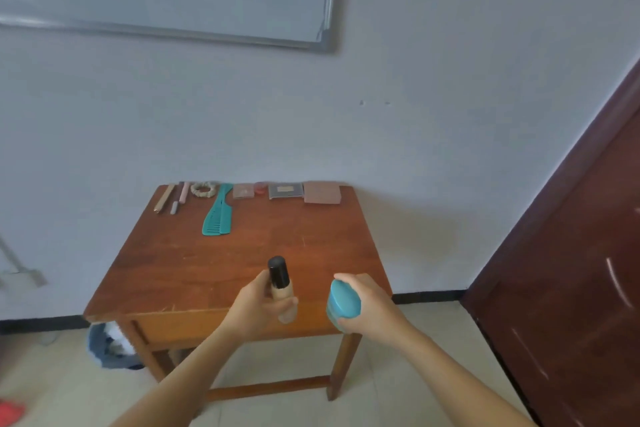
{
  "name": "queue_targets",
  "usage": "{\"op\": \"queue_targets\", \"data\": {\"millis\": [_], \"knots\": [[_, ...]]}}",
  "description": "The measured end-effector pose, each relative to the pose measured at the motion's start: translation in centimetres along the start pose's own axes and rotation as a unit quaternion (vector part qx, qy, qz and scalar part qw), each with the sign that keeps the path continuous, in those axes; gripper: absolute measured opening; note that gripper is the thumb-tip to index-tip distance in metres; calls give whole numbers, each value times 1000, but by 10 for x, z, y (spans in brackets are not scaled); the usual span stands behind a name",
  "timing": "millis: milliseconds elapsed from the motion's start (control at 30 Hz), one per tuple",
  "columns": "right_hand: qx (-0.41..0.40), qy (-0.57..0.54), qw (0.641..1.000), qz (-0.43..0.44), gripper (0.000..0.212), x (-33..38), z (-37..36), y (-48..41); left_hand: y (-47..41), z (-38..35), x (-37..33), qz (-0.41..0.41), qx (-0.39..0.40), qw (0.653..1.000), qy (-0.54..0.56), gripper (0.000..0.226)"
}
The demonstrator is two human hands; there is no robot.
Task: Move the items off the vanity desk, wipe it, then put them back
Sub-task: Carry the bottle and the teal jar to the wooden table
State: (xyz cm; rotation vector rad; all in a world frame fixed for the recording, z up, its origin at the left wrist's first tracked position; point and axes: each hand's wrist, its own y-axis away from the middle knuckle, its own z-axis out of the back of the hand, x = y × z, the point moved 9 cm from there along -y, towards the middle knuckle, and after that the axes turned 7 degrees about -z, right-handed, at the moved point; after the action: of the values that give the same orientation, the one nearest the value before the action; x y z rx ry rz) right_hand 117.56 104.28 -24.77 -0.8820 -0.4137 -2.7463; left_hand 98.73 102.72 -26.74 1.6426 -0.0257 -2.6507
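Standing against a wall (415, 114), the vanity desk (173, 270) carries combs (216, 215) at 12 o'clock. Left hand (254, 305) grips a bottle (282, 289) at 6 o'clock; right hand (372, 308) grips a teal jar (344, 298) at 5 o'clock.

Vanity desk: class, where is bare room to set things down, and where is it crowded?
On the desk, bare wood spans middle and front, between the teal combs and the near edge, and right of the combs below the palettes. The back edge is crowded: pencils, hair tie, palettes in a row.
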Motion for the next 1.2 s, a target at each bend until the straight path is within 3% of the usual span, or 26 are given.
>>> {"op": "queue_targets", "data": {"millis": [367, 733, 1200], "knots": [[25, 1, 1000, -10, 73, -41, 17, -132, -114, -6, 35, 67, -61, 996, 19, 34], [17, 19, 998, -55, 75, -32, 39, -286, -280, 13, 66, 72, -18, 997, 17, 36], [88, 134, 986, 37, 68, -24, 22, -366, -364, -5, 68, 13, 44, 998, -34, 48]]}}
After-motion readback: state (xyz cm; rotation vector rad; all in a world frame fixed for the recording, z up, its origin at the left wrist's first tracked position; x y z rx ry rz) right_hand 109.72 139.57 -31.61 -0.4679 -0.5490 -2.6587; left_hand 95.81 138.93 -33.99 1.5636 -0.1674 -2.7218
